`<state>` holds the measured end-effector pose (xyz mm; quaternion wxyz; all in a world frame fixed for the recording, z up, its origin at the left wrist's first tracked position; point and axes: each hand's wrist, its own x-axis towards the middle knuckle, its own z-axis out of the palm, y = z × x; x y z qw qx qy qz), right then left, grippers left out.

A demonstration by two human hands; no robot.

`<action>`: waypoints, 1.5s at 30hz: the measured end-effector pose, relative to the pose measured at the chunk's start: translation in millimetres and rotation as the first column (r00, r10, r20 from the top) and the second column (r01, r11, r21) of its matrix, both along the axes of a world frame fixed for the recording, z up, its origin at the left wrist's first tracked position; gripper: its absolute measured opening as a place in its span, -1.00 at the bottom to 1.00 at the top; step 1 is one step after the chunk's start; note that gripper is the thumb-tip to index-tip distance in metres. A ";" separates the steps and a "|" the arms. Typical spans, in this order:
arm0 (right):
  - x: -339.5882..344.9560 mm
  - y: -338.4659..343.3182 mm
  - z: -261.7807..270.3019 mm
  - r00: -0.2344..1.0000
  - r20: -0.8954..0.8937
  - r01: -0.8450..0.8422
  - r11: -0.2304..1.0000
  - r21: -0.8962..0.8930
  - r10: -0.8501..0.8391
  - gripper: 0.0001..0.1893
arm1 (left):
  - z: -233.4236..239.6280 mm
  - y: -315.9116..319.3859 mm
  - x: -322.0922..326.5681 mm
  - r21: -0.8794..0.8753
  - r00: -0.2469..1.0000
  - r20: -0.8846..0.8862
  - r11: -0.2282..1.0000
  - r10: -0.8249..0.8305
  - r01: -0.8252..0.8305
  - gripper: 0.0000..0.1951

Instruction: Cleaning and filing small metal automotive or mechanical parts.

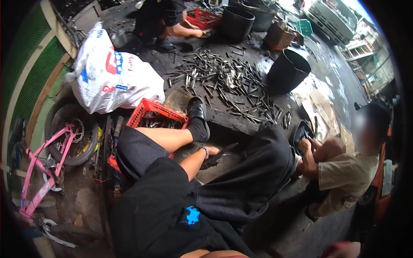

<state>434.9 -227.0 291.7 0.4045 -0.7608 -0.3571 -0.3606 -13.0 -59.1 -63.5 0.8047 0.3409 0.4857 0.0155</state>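
Note:
Low between my bent legs, my left hand (213, 151), with a beaded bracelet at its wrist, is closed on a dark flat metal piece (227, 149). A blurred patch of skin (350, 250) beside something red (335, 247) shows at the bottom right rim; it may be my right hand, and its grip cannot be made out. Left of my shod foot stands a red plastic crate (155, 111) with dark metal pieces inside. Beyond my feet, a wide heap of short metal rods (222, 75) lies on the grimy ground.
A co-worker (348, 171) sits at right, hands at a dark container (301, 132); another (167, 22) crouches beyond the rods near a second red crate (205, 19). Black buckets (288, 71) stand behind. A white printed sack (119, 80) and a pink bicycle frame (42, 171) are at left.

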 end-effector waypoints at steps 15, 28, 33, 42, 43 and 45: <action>9.7 -8.2 -3.7 1.000 0.005 -0.014 1.000 -0.002 0.014 -0.67 | 43.2 -6.9 9.3 -0.168 0.963 0.067 0.954 0.262 -0.248 -0.76; 0.6 -58.6 62.1 0.954 0.300 -0.029 0.990 0.141 -0.015 -0.59 | 17.1 -24.6 -11.8 -0.369 0.944 0.166 0.905 0.286 -0.210 -0.83; -61.4 -6.2 153.7 0.849 0.528 -0.296 0.841 0.454 0.013 -0.56 | 46.7 -1.0 7.7 -0.247 0.983 0.026 0.954 0.184 -0.172 -0.75; -169.9 45.8 -188.8 0.360 -0.725 -0.877 -0.051 -0.477 0.587 -0.51 | 53.4 -27.8 51.3 0.450 0.841 -0.485 0.757 -0.239 0.474 -0.53; -195.5 55.8 -184.9 0.392 -0.637 -0.781 -0.125 -0.611 0.663 -0.39 | 54.4 -33.5 49.5 0.428 0.806 -0.493 0.715 -0.328 0.553 -0.57; -237.4 72.0 -181.9 0.390 -0.530 -0.664 -0.169 -0.728 0.753 -0.28 | 55.4 -39.3 53.5 0.415 0.710 -0.517 0.586 -0.477 0.696 -0.60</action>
